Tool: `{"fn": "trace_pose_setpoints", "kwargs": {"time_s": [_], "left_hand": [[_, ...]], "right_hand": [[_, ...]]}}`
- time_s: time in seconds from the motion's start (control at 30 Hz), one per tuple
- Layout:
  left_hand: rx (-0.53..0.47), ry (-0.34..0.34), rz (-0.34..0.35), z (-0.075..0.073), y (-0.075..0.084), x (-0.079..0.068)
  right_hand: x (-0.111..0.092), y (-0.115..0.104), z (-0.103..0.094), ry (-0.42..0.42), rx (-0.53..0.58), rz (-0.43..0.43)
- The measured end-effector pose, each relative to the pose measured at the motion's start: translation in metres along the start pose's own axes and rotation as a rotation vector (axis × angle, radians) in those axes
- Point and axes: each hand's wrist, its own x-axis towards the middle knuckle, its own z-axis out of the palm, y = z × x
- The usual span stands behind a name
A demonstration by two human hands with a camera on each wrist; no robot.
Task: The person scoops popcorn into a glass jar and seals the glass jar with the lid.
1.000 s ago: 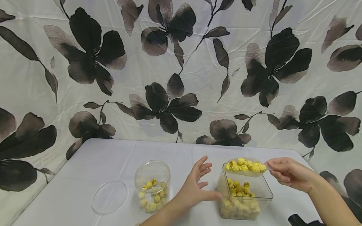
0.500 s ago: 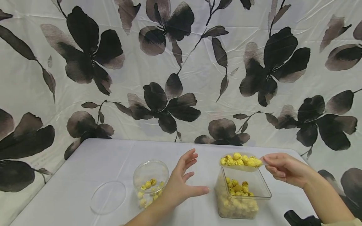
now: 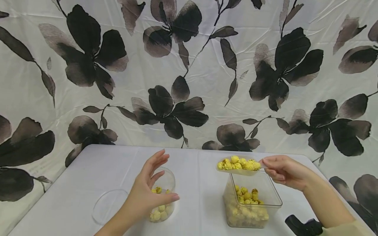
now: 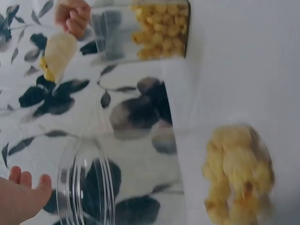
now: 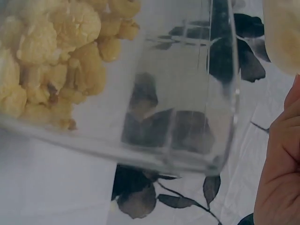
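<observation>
My right hand (image 3: 286,172) pinches the handle of a translucent scoop (image 3: 240,172) piled with yellow popcorn (image 3: 237,163). The scoop is held level above the left back part of a clear square container (image 3: 271,213), which is partly filled with popcorn. In the head view my left hand (image 3: 147,188), thumb and fingers spread, covers part of a clear round jar (image 3: 171,196). Some popcorn lies at the jar's bottom. The left wrist view has the fingers beside the jar's rim (image 4: 84,187); whether they touch it I cannot tell.
A clear round lid (image 3: 95,209) lies flat on the white table (image 3: 71,183), left of the jar and partly behind my left arm. A black object (image 3: 304,226) sits by my right forearm. Floral cloth (image 3: 177,65) hangs behind the table.
My left hand has moved left, from beside the square container to the round jar. My right hand has carried the loaded scoop left and slightly up.
</observation>
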Motion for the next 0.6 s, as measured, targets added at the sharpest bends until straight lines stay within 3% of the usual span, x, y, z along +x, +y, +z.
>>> {"fn": "trace_pose_setpoints", "kwargs": {"time_s": [0.23,0.4,0.6], "left_hand": [[0.105,0.005,0.067,-0.037,-0.012,-0.012],[0.203,-0.021,0.016,-0.052,-0.027,-0.02],[0.295,-0.019,-0.065,-0.057,-0.04,-0.025]], "right_hand": [[0.014,-0.001,0.011,0.005,-0.035,0.004],[0.027,-0.002,0.022,0.044,-0.06,0.024],[0.044,0.0,0.036,0.086,-0.083,0.047]]}}
